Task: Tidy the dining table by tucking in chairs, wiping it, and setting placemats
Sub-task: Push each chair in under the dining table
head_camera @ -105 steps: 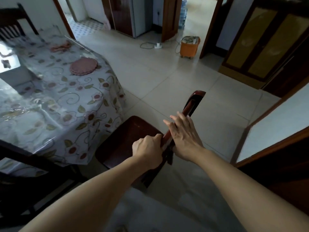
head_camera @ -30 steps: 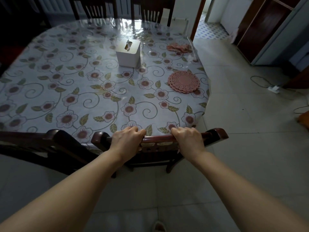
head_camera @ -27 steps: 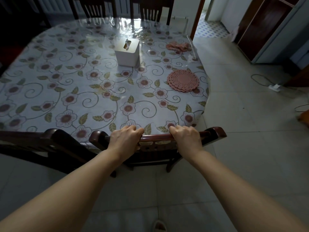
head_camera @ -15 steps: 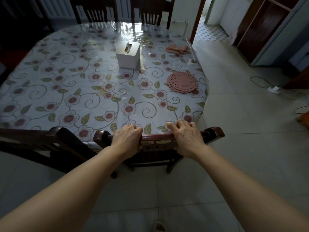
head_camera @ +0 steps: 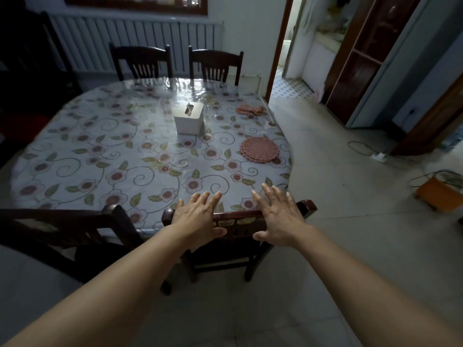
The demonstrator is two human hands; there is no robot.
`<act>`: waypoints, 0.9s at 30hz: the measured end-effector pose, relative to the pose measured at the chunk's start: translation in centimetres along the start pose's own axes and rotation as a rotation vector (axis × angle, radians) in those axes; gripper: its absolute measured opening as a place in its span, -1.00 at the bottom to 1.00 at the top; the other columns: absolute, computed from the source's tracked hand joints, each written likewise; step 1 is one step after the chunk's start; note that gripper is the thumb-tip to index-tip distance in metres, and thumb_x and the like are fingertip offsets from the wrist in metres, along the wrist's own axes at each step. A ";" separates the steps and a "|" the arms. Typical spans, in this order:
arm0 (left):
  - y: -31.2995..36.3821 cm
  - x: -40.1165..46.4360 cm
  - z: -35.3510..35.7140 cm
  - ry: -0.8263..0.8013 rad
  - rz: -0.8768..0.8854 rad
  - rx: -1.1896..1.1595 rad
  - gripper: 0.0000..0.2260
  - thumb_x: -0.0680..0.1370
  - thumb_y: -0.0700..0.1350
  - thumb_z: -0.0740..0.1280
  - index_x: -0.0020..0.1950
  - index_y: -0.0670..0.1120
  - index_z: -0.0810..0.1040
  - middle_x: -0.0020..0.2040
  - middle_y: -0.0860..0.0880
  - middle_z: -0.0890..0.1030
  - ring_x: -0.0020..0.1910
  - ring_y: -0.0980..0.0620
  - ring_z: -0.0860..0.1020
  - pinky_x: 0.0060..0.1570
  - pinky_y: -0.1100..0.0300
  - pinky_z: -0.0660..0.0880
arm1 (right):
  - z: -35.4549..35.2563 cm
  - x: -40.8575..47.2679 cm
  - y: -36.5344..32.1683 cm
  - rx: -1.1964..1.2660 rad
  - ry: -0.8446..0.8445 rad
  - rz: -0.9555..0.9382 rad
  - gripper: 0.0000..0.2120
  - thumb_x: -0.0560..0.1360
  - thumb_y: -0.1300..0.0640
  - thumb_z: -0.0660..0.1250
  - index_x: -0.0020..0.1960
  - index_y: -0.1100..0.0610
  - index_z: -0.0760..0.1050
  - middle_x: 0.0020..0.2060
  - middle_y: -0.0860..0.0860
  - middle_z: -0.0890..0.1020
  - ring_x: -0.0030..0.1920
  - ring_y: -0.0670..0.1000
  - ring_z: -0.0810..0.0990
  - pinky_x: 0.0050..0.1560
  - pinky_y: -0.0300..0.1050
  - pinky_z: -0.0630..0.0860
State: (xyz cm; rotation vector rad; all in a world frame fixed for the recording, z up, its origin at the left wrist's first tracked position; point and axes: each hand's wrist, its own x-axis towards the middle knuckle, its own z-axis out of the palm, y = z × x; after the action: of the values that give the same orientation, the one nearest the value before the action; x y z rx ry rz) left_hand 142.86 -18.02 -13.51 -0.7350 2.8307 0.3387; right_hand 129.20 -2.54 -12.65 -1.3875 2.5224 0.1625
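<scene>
The dark wooden chair (head_camera: 238, 221) is standing tucked against the near edge of the table (head_camera: 75, 156), its top rail being covered by the left hand (head_camera: 198, 214) and right hand (head_camera: 280, 216) — both flat, fingers spread, gripping nothing. Rigid and probably heavy, it is best being held by that carved, glossy rail — a firm hold.

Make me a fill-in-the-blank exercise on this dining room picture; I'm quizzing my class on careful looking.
1. Both the left hand and the right hand have their fingers ____ over the top rail of the near chair.
2. The white tissue box stands on the ____.
3. The stack of round pink placemats lies to the ____ of the tissue box.
4. Beyond the table's far edge stand ____ chairs.

Missing words: spread; table; right; two
</scene>
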 end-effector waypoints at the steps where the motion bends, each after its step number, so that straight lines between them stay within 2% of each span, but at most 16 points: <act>1: 0.0 -0.4 -0.3 0.010 0.002 -0.007 -0.18 0.44 0.26 0.29 0.52 0.10 -0.12 0.56 -0.03 0.00 0.53 -0.08 -0.03 0.43 -0.18 -0.01 | -0.3 -0.5 -0.2 -0.001 0.006 0.006 -0.04 0.45 -0.20 0.32 0.52 -0.03 -0.30 0.51 0.07 -0.30 0.49 0.12 -0.36 0.47 0.13 -0.30; 8: 1.1 -1.1 -2.0 0.024 0.056 0.002 -0.27 0.47 0.22 0.27 0.51 0.02 0.01 0.54 -0.07 0.07 0.51 -0.10 0.03 0.41 -0.18 0.03 | -1.9 -3.0 -0.4 0.031 0.047 0.076 -0.08 0.46 -0.18 0.32 0.54 -0.03 -0.24 0.52 0.07 -0.27 0.50 0.10 -0.31 0.45 0.07 -0.29; 15: 5.6 0.5 -2.5 0.064 0.108 0.009 -0.28 0.47 0.24 0.27 0.50 0.03 0.03 0.51 -0.05 0.14 0.48 -0.10 0.10 0.40 -0.16 0.08 | -3.4 -4.5 3.4 0.089 0.066 0.083 -0.09 0.45 -0.15 0.34 0.55 -0.03 -0.20 0.54 -0.02 -0.16 0.52 0.05 -0.18 0.50 0.05 -0.12; 22: 13.6 6.1 -3.5 0.108 0.086 -0.010 -0.26 0.46 0.24 0.28 0.51 0.02 0.04 0.50 -0.03 0.17 0.47 -0.08 0.13 0.40 -0.17 0.09 | -3.6 -2.8 12.5 0.117 0.081 0.041 -0.09 0.45 -0.13 0.36 0.55 -0.02 -0.18 0.54 0.04 -0.14 0.52 0.09 -0.16 0.48 0.06 -0.11; 27: 20.8 10.5 -3.4 0.131 0.033 -0.044 -0.26 0.46 0.22 0.28 0.51 0.01 0.04 0.48 -0.04 0.23 0.44 -0.09 0.18 0.39 -0.14 0.15 | -4.3 -1.5 20.5 0.122 0.090 -0.018 -0.10 0.46 -0.10 0.36 0.55 -0.01 -0.19 0.54 0.00 -0.15 0.53 0.09 -0.15 0.48 0.07 -0.11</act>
State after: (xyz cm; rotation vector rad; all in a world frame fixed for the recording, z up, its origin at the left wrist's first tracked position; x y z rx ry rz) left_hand 123.05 -6.04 -9.30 -0.7453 2.9704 0.3724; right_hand 112.01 8.75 -8.59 -1.3981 2.5432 -0.0575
